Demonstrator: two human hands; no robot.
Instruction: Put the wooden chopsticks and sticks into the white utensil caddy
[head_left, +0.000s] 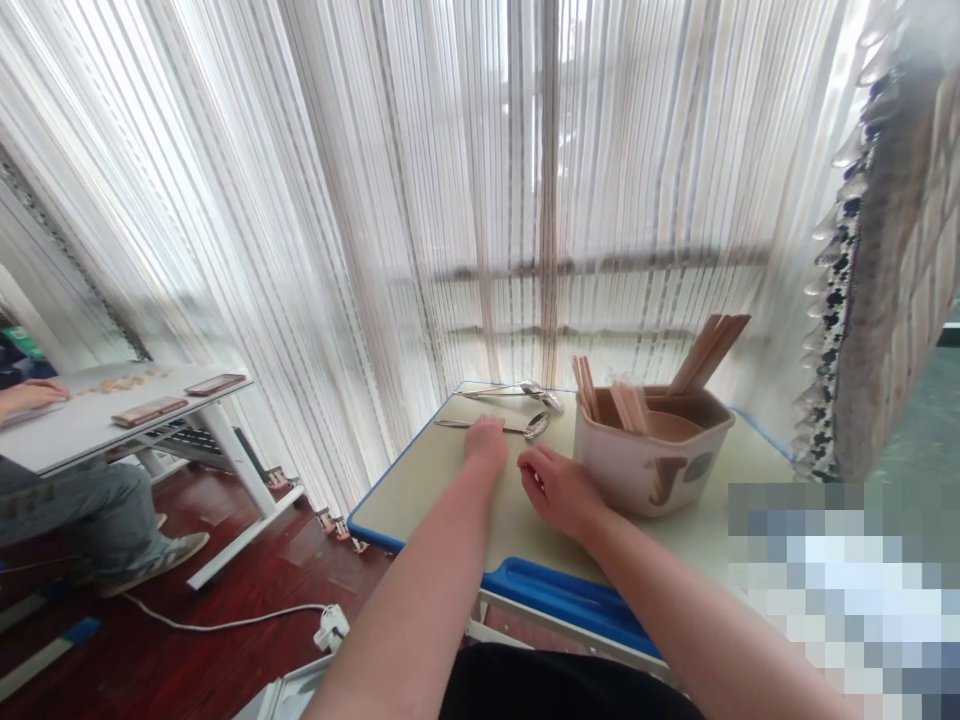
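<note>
My left hand (486, 446) is on the handle of a metal spoon (535, 426) lying across the table. The handle shows on both sides of my bent fingers; the fingertips are partly hidden. Just beyond it lie more metal spoons (551, 400), handles pointing left. My right hand (559, 490) rests on the tabletop with its fingers curled in, and I see nothing in it. Beside it on the right stands a beige utensil holder (645, 475) with a brown letter on its front. Wooden chopsticks (709, 355) and a bundle in clear wrap (628, 405) stick up from its compartments.
The cream table (405, 490) has a blue rim. A striped sheer curtain (480, 200) hangs right behind it. At left, another person's hand (34, 395) is over a white table (45, 440) with small pieces and trays. A white cord (232, 625) crosses the floor.
</note>
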